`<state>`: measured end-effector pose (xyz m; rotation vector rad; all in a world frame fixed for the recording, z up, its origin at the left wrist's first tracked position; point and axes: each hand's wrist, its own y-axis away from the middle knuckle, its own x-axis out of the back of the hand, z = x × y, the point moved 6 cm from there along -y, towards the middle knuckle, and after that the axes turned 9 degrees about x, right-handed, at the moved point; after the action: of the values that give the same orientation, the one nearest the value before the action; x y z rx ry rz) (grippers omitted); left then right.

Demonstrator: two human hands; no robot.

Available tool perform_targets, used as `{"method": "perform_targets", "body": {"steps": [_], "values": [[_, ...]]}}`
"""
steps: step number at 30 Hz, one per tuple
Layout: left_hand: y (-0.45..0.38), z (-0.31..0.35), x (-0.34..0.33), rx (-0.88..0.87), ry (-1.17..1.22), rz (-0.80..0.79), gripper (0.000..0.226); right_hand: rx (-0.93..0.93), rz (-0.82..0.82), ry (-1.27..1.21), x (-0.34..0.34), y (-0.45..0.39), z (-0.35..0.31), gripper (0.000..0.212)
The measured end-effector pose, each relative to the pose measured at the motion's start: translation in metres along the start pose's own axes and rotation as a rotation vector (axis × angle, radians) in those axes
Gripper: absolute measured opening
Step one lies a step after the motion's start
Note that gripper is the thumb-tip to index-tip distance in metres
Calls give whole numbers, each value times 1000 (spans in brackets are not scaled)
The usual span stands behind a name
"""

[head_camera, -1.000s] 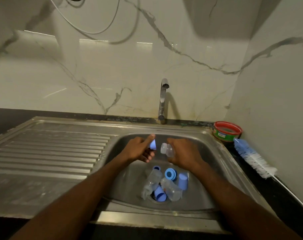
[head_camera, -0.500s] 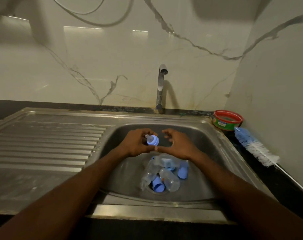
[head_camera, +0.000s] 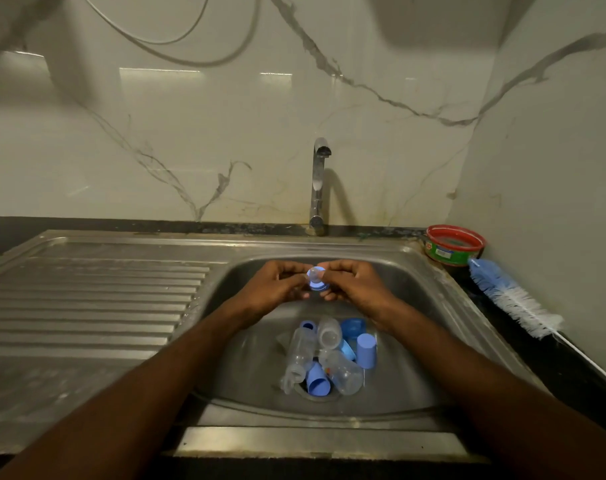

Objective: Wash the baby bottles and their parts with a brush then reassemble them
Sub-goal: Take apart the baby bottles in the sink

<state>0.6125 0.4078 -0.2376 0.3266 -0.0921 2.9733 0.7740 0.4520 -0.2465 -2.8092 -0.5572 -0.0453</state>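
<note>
My left hand (head_camera: 277,287) and right hand (head_camera: 355,285) both pinch the teat-and-ring piece (head_camera: 316,280) over the sink (head_camera: 433,306); loose bottles (head_camera: 329,336) and caps (head_camera: 366,349) piled below, brush (head_camera: 512,299) on the counter to the right.

The scene is dim, with a greenish-grey cast. Rectangular glare patches sit on the glossy marble wall (head_camera: 225,133) toward 11 and 12 o'clock. A soft shadow falls from the tap (head_camera: 318,181) toward 3 o'clock, and a broad dark shadow lies at 1 o'clock. Wide-angle distortion bows the sink rim (head_camera: 312,441) and stretches the forearms at 6 o'clock. Detail is slightly soft throughout.
</note>
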Motion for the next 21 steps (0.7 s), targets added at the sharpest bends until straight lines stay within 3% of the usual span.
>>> {"method": "perform_targets", "body": {"steps": [7, 13, 21], "values": [[1, -4, 3, -20, -67, 45, 37, 90, -22, 81, -1, 1, -4, 25], [-3, -7, 8, -40, -203, 237, 27, 144, -16, 174, -6, 2, -6, 22], [3, 4, 9, -60, -395, 441, 30, 163, -55, 134, -17, 2, -7, 31]]}}
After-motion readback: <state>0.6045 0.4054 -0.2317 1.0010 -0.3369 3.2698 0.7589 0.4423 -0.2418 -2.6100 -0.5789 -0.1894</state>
